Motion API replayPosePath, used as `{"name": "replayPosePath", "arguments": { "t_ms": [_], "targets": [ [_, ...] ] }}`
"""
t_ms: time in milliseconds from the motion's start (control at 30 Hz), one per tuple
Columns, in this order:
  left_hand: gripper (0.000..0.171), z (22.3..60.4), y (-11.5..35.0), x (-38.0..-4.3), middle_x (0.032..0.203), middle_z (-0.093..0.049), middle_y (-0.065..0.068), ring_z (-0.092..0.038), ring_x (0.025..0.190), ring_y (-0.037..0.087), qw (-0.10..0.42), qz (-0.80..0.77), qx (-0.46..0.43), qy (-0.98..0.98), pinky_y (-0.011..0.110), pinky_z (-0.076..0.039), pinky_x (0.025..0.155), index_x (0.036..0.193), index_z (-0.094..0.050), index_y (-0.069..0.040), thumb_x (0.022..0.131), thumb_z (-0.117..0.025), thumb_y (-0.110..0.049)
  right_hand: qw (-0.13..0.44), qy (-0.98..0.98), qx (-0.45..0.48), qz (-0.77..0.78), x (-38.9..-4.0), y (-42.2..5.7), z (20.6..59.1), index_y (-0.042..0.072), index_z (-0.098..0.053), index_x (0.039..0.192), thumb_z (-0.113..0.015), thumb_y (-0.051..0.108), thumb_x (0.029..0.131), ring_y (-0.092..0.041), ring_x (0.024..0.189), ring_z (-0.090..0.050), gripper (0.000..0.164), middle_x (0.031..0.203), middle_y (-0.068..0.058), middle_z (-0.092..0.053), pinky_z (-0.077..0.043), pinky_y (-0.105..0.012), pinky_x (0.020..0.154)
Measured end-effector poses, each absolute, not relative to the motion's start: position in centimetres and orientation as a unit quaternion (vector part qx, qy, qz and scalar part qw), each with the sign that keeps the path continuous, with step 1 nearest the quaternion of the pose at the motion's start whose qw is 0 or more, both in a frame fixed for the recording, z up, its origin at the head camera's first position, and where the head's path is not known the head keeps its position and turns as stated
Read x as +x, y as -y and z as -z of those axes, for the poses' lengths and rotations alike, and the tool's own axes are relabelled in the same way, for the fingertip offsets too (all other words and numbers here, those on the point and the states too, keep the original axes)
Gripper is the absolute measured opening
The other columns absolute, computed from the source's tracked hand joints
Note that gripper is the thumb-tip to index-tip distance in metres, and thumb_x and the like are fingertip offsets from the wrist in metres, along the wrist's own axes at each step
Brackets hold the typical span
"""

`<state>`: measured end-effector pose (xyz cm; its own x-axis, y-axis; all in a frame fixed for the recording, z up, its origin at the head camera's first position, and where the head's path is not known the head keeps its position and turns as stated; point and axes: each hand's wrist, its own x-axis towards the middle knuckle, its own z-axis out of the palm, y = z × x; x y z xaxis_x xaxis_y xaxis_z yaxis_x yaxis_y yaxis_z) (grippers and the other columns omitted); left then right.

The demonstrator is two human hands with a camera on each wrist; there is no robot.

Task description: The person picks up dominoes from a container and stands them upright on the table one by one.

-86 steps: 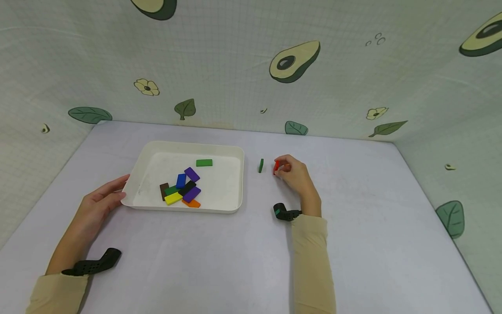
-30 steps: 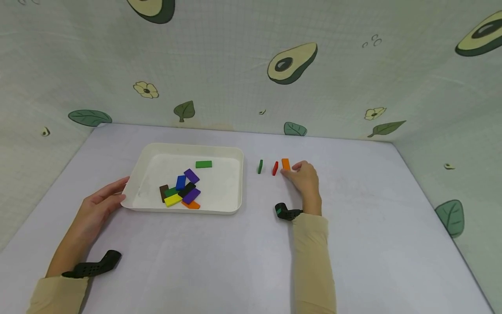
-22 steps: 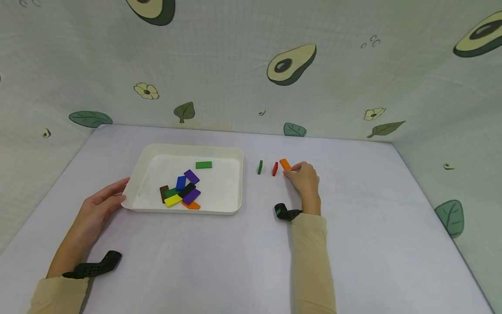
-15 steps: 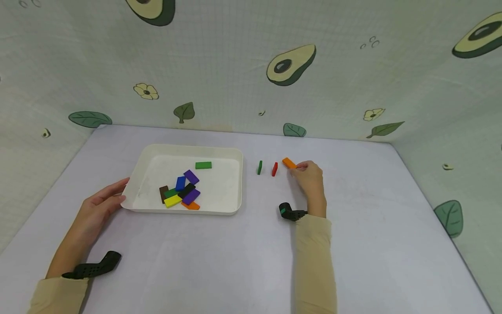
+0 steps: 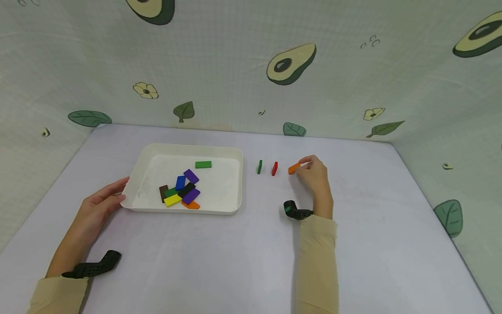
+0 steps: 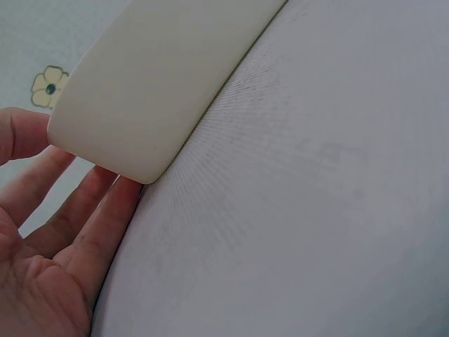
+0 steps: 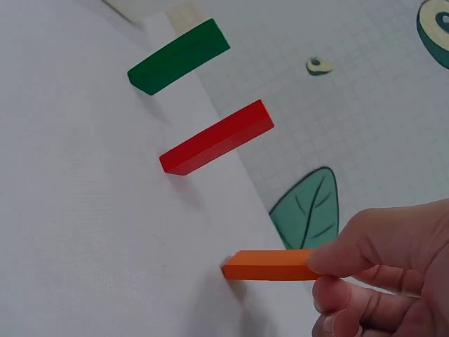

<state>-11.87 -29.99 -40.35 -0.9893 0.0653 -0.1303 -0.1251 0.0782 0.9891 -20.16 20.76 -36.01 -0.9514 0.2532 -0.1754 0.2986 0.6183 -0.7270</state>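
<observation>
I have the right hand [image 5: 314, 175] pinching an orange block [image 7: 270, 265] between thumb and fingers, tilted over the tabletop [image 5: 251, 266]; I can't tell whether its lower end touches down. Next to it, a red block [image 5: 275, 168] and then a dark green block [image 5: 259, 167] stand on end, apart, between it and the white tray [image 5: 225, 192]. The left hand [image 5: 97, 204] rests against the tray's end, its fingers fairly straight. Inside, I see one lone bright green block [image 5: 203, 165] and a cluster including a blue block [image 5: 180, 183] and a yellow block [image 5: 173, 200].
</observation>
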Motion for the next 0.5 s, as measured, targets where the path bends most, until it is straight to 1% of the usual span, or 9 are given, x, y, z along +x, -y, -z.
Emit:
{"name": "replayPosePath", "arguments": {
  "t_ms": [133,267,500],
  "targets": [
    [0.050,40.38,29.99,-11.91,0.135,-0.046,-0.020,-0.047,0.110,-0.016,0.069,-0.676,-0.023,-0.733,0.001,-0.041,0.082,0.141,-0.040,-0.014,0.094,-0.055,-0.021,0.043,-0.903,0.127,0.409,-19.86,-20.75,35.58,0.005,-0.053,0.115,-0.053,0.015,0.084,-0.019,0.075,-0.045,0.032,0.085,-0.007,-0.050,-0.038,-0.026,0.065],
    [0.048,40.46,30.03,-11.95,0.133,-0.049,-0.019,-0.048,0.110,-0.014,0.066,-0.702,-0.002,-0.709,0.003,-0.042,0.082,0.140,-0.042,-0.012,0.094,-0.054,-0.014,0.048,-0.899,0.117,0.418,-19.67,-20.59,35.41,0.006,-0.053,0.114,-0.054,0.015,0.084,-0.019,0.076,-0.044,0.031,0.083,-0.005,-0.049,-0.037,-0.026,0.066],
    [0.047,40.52,30.02,-12.05,0.131,-0.050,-0.020,-0.049,0.109,-0.013,0.063,-0.710,-0.003,-0.701,0.004,-0.043,0.082,0.139,-0.044,-0.013,0.094,-0.054,-0.013,0.055,-0.897,0.105,0.426,-19.85,-20.34,35.42,0.004,-0.052,0.115,-0.057,0.015,0.084,-0.019,0.078,-0.046,0.033,0.082,-0.006,-0.054,-0.038,-0.027,0.069]
  ]
}}
